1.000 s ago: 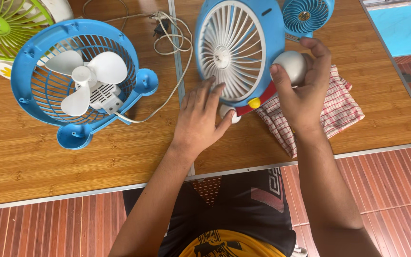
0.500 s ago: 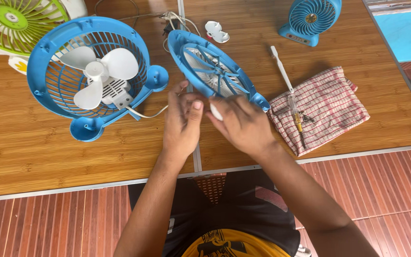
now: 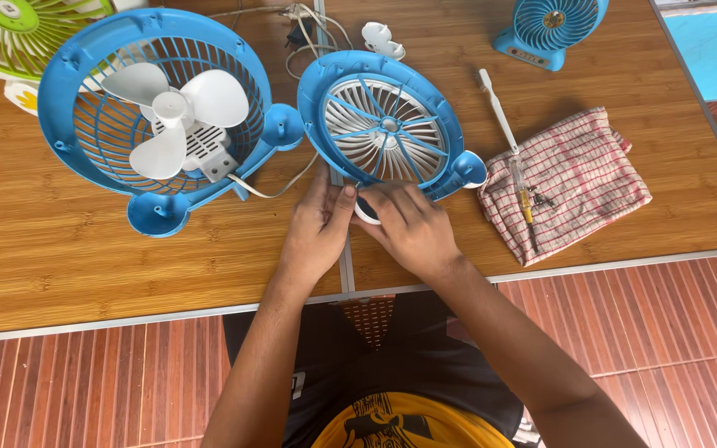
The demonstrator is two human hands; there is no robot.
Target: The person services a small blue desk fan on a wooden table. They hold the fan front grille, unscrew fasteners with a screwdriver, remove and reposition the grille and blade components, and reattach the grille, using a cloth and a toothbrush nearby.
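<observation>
Two hands at blue fan cover [image 3: 387, 124] | left hand [image 3: 319, 228] touches its rim, fingers together | right hand [image 3: 408, 228] pinches small white part [image 3: 367, 214] | wooden bench [image 3: 85, 249]

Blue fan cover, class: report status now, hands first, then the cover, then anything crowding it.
Left hand and right hand both at near rim of blue fan cover. Cover lies flat on table. Open fan body close left, checked cloth right.

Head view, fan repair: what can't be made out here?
- White round part: mostly covered by the right hand and left hand; its shape is unclear.
- Green fan: cut off by the top-left edge.
- Small metal bits on the checked cloth: too small to identify.
</observation>
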